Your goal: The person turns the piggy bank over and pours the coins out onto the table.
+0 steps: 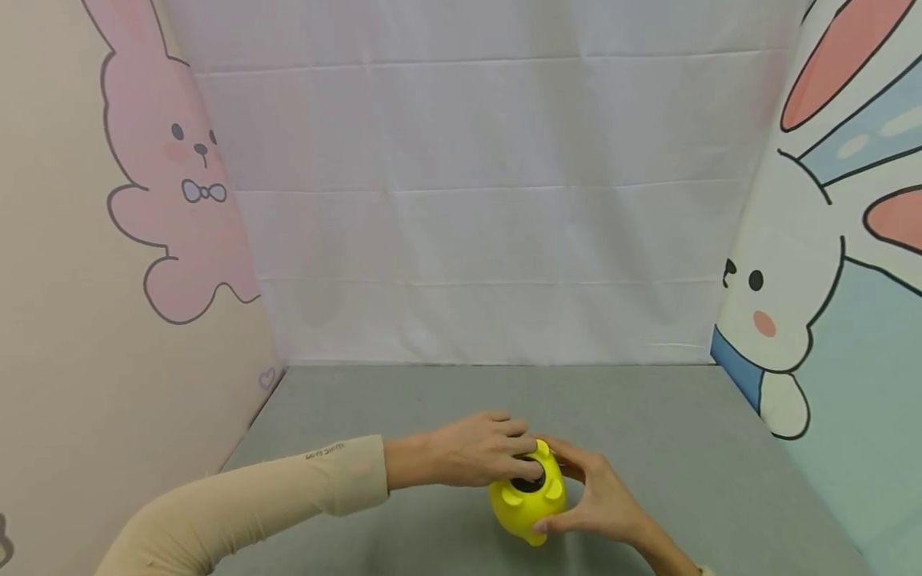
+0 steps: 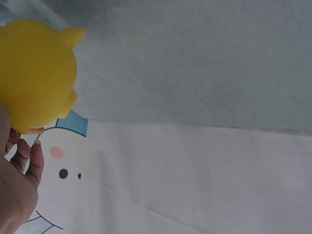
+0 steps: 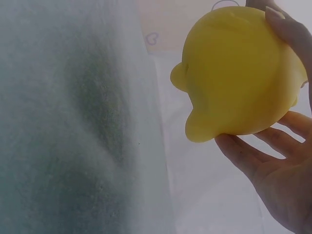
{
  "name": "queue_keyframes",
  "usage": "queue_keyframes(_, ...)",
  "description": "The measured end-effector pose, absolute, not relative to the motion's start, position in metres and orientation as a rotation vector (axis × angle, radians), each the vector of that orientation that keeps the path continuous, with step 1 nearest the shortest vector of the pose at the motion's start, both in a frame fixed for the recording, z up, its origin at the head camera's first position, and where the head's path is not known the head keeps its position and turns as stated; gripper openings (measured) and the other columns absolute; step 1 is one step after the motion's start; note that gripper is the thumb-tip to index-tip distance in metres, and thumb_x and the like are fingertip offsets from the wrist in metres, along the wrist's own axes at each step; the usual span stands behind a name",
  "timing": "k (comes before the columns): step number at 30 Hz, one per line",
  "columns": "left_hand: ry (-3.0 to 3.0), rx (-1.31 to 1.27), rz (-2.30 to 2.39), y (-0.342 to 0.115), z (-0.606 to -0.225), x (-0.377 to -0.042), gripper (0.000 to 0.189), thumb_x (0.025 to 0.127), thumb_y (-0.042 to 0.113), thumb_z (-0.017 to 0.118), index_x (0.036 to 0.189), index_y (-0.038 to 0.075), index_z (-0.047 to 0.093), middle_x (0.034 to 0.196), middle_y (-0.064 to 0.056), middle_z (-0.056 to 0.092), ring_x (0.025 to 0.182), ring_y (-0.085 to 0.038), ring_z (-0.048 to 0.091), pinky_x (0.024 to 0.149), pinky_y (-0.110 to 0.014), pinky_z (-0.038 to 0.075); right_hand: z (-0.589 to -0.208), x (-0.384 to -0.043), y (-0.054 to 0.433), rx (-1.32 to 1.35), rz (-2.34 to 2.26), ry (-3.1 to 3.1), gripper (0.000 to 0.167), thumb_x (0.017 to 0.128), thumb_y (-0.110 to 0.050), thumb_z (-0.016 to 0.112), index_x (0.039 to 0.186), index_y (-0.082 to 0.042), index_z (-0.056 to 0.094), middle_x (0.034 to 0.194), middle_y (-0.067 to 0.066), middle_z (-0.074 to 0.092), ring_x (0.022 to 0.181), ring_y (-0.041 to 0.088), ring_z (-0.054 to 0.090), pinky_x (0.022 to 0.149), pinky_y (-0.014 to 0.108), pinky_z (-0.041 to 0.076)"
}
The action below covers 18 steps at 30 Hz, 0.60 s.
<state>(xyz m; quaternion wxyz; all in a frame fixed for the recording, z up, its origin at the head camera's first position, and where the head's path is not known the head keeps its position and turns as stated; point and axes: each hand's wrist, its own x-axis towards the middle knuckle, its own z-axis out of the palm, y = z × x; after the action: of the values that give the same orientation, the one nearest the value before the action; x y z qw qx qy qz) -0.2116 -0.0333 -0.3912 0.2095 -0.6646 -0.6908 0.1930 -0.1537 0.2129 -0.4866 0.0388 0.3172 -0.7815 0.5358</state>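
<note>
A bright yellow piggy bank (image 1: 529, 504) is held up over the grey table, its stubby feet and a dark round spot (image 1: 528, 478) turned toward the head camera. My right hand (image 1: 608, 496) grips its side, thumb near and fingers behind. The right wrist view shows the rounded yellow body (image 3: 239, 73) between thumb and fingers. From the left, my left hand (image 1: 479, 450) reaches over it, bent fingertips right at the dark spot. I cannot tell whether they pinch anything. In the left wrist view the yellow body (image 2: 36, 73) fills the upper left corner.
Under both hands lies a grey tabletop (image 1: 403, 400). A white cloth (image 1: 468, 200) hangs behind it. Side panels carry a pink rabbit drawing (image 1: 166, 160) at left and a white rabbit drawing (image 1: 781, 240) at right.
</note>
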Motion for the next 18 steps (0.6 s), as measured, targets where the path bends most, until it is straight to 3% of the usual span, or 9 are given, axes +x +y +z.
queue_keyframes(5, -1.984, -1.822, 0.529, -0.033, -0.391, -0.206, 0.011, 0.11, 0.034, 0.056, 0.12, 0.034, 0.062, 0.109, 0.016, 0.064, 0.097, -0.007, 0.055, 0.083, -0.019, 0.047, -0.485, -0.153, 0.212, 0.978, 1.651, -2.393, 0.094, 0.074, -0.019, 0.097, 0.155, -0.009, 0.05, 0.143, 0.009, 0.067, 0.124, 0.008, 0.068, 0.101, 0.028, 0.061)
queue_keyframes(11, -1.963, -1.859, 0.527, -0.035, -0.39, -0.201, 0.013, 0.108, 0.03, 0.06, 0.121, 0.034, 0.063, 0.115, 0.016, 0.065, 0.11, -0.005, 0.059, 0.087, -0.018, 0.049, -0.482, -0.149, 0.21, 0.975, 1.683, -2.418, 0.095, 0.074, -0.022, 0.098, 0.156, -0.02, 0.05, 0.149, 0.007, 0.063, 0.126, 0.009, 0.067, 0.104, 0.029, 0.06)
queue_keyframes(18, -1.942, -1.882, 0.565, -0.034, -0.388, -0.196, 0.015, 0.109, 0.028, 0.06, 0.124, 0.031, 0.06, 0.117, 0.015, 0.063, 0.111, -0.005, 0.058, 0.089, -0.017, 0.05, -0.485, -0.148, 0.213, 1.044, 1.655, -2.386, 0.096, 0.074, -0.019, 0.098, 0.157, -0.018, 0.048, 0.148, 0.01, 0.063, 0.127, 0.008, 0.066, 0.103, 0.028, 0.06)
